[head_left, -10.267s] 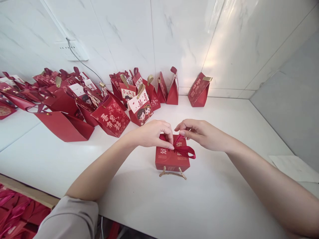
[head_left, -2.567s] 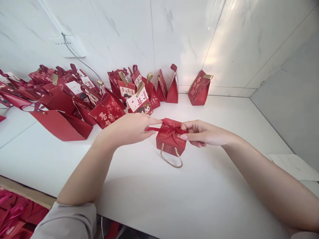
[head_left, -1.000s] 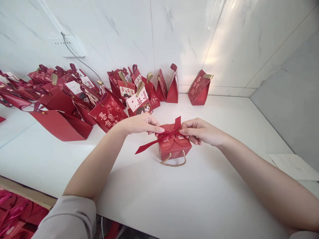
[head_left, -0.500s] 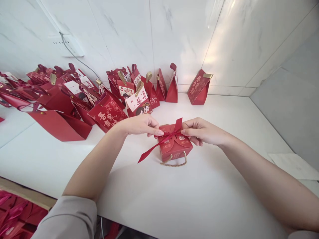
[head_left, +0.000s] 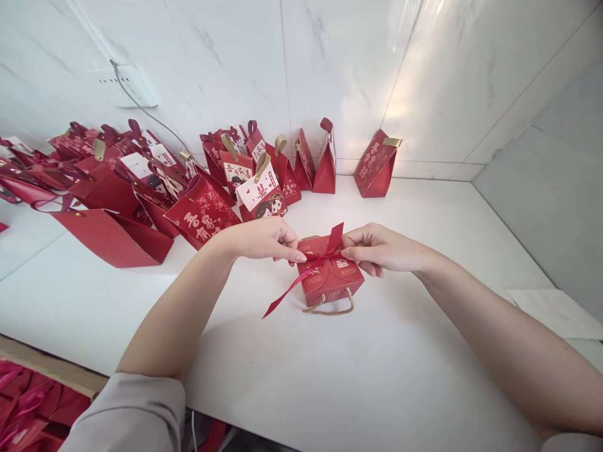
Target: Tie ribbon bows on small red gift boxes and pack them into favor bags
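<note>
**A:** Where's the box?

**B:** Small red box (head_left: 335,282) sits on the white desk (head_left: 377,383), approx. mid-view. Lid flaps are shut, w/ gold print on top. Its twisted rope handle (head_left: 330,309) lies at the box's 6 o'clock.

**A:** Ribbon?

**B:** Red ribbon (head_left: 292,290) crosses the lid, knotted at the centre. One tail runs out to 8 o'clock, tip down by the desk. Another sticks up at 12.

**A:** Hands?

**B:** Left hand (head_left: 261,238) is at the box's 9 o'clock, fingers (head_left: 296,255) pinched on the ribbon just left of the knot. Right hand (head_left: 384,248) is at 3 o'clock, fingers (head_left: 352,253) pinched on the ribbon at the knot's right. Both forearms are over the desk.

**A:** Round about?

**B:** Pile of red gift bags (head_left: 202,213) at 10–11 o'clock, along the marble wall, some w/ gold tabs & cartoon labels. One bag (head_left: 377,164) stands alone at 1 o'clock, against the wall. White paper sheet (head_left: 558,311) at 3–4 o'clock, well apart. Wall socket (head_left: 129,85) w/ a cable, far off at 10.
</note>
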### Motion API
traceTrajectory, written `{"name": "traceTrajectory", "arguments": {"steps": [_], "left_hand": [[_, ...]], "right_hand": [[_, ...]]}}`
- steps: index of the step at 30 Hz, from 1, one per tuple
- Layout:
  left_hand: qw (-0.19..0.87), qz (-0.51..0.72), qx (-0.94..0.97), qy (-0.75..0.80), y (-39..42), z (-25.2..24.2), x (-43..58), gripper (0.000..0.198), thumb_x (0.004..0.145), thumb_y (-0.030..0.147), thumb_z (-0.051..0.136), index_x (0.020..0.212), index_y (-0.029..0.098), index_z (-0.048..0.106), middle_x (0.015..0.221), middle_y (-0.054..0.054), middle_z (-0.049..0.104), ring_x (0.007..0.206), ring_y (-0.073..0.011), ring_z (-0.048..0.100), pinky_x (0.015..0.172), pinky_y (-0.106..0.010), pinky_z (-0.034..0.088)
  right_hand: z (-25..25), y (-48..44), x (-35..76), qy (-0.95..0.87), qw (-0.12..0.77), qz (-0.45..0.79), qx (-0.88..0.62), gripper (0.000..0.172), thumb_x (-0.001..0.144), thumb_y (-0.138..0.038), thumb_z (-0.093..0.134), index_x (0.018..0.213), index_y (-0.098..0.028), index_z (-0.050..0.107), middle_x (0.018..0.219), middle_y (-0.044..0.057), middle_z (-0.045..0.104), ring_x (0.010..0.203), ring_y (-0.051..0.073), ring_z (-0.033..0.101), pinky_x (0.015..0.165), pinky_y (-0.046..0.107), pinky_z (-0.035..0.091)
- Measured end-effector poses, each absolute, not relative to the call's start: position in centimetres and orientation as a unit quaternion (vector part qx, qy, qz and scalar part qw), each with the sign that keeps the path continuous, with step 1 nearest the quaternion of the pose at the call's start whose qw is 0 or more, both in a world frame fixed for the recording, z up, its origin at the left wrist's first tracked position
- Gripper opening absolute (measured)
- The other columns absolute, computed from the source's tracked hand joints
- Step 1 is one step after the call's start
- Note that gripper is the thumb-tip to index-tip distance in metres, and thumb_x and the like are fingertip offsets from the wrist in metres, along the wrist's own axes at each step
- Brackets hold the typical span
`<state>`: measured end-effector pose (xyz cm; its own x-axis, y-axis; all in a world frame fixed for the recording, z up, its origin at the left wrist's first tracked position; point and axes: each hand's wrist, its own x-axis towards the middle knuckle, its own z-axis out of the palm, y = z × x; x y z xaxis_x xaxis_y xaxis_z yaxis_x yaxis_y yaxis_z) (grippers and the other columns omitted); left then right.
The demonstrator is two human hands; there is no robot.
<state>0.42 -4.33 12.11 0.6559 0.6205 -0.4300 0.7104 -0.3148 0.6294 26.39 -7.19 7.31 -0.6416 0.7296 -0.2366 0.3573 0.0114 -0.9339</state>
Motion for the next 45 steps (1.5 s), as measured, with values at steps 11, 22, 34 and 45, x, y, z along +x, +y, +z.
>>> {"name": "traceTrajectory", "arguments": {"steps": [11, 22, 34, 45], "left_hand": [[0.38, -0.062, 0.808, 0.447, -5.2, 12.8, 0.3, 0.042, 0.079, 0.056, 0.063, 0.061, 0.018, 0.061, 0.054, 0.001, 0.042, 0.047, -0.0093, 0.034, 0.043, -0.026, 0.024], [0.222, -0.034, 0.826, 0.517, -6.5, 11.5, 1.8, 0.07, 0.066, 0.077, 0.061, 0.045, 0.018, 0.031, 0.045, 0.001, 0.03, 0.041, -0.01, 0.026, 0.045, -0.032, 0.016], [0.237, -0.145, 0.844, 0.458, -7.0, 13.4, 0.7, 0.063, 0.054, 0.075, 0.072, 0.061, 0.021, 0.04, 0.055, 0.003, 0.04, 0.048, -0.0116, 0.032, 0.047, -0.029, 0.019], [0.257, 0.018, 0.843, 0.472, -7.8, 15.3, 0.3, 0.036, 0.085, 0.053, 0.056, 0.107, 0.024, 0.062, 0.071, 0.002, 0.049, 0.059, -0.0121, 0.043, 0.055, -0.024, 0.032]], "right_hand": [[7.2, -7.2, 26.7, -0.705, 0.141, 0.603, -0.346, 0.038, 0.091, -0.046, 0.056, 0.066, -0.02, 0.046, 0.05, -0.006, 0.046, 0.046, 0.008, 0.039, 0.048, 0.023, 0.03], [8.6, -8.5, 26.6, -0.736, 0.116, 0.558, -0.364, 0.047, 0.092, -0.059, 0.047, 0.068, -0.02, 0.048, 0.056, -0.004, 0.046, 0.05, 0.009, 0.037, 0.05, 0.025, 0.031], [8.7, -8.1, 27.1, -0.742, 0.081, 0.567, -0.348, 0.037, 0.091, -0.056, 0.052, 0.086, -0.02, 0.059, 0.063, -0.004, 0.047, 0.055, 0.009, 0.042, 0.053, 0.025, 0.035], [8.7, -8.2, 26.8, -0.737, 0.105, 0.566, -0.355, 0.041, 0.091, -0.057, 0.053, 0.075, -0.019, 0.054, 0.062, -0.005, 0.048, 0.054, 0.008, 0.044, 0.054, 0.024, 0.036]]}}
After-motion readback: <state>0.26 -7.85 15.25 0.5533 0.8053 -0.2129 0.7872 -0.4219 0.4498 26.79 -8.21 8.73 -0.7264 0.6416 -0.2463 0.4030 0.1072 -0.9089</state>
